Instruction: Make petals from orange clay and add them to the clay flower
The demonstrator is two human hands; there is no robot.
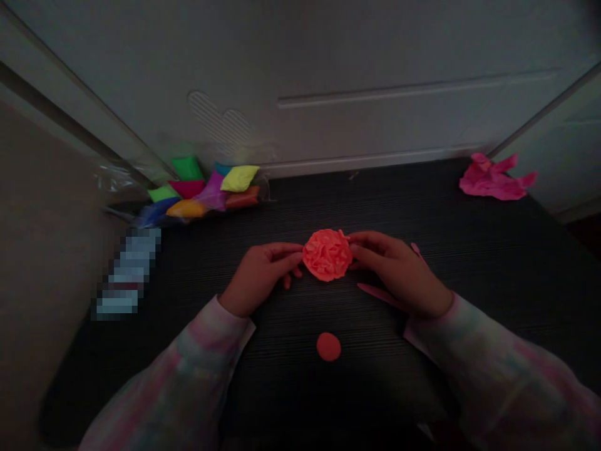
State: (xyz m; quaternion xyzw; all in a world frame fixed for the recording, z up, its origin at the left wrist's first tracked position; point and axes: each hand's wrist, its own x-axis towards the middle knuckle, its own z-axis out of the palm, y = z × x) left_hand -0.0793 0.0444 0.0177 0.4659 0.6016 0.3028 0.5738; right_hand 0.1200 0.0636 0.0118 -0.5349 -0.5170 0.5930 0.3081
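Note:
Between my two hands is a round, ruffled coral clay flower (pixel 327 255), its folded petals facing up. My left hand (pixel 265 269) pinches its left edge between thumb and fingers. On the opposite side, my right hand (pixel 397 266) grips the rim with thumb and forefinger. A small flat disc of red clay (pixel 328 346) lies on the dark table nearer to me. Partly hidden under my right hand is a pink modelling tool (pixel 379 294) with a pointed end. Another thin pink tool (pixel 416 250) shows its tip just beyond that hand.
Clear plastic packaging with several colourful clay packets, a yellow one (pixel 240 178) among them, sits at the back left of the black table (pixel 291 401). A crumpled pink clay piece (pixel 498 178) stands at the back right. Behind rises a white panel (pixel 375 56). A blurred item (pixel 129 269) lies left.

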